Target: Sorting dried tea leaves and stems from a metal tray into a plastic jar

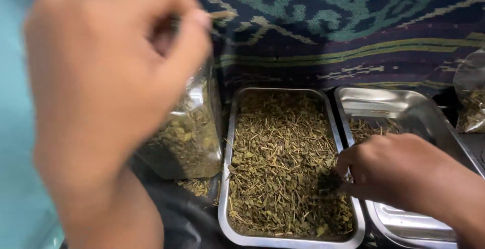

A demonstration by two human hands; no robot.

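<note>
Two hands show in the head view, one big and close, one lower down. The left hand (101, 92) is raised near the camera and looks blurry; its thumb and finger are pinched shut on a thin dry stem (221, 14) that pokes out to the right. Right behind this hand stands a clear jar (194, 138), partly filled with dried green-brown leaves, and the hand hides most of its top. Some loose bits of herb (194, 186) lie on the dark surface at the foot of the jar. Just beside the jar, to the right, sits a long metal tray (230, 178) full of dried stems and leaf pieces (278, 163). The right hand (384, 170) reaches in from the right edge and rests its fingers down in the herbs near the tray's right rim; the fingers are curled close together in the pile, and whether they hold any bits cannot be told. Next to this tray, touching side by side, is a second metal tray (404, 102), mostly bare and shiny, with a small heap of stems inside. A clear bag of herbs (472, 97) sits at the far right. Behind everything hangs a dark cloth (353, 21) with green woven patterns.
</note>
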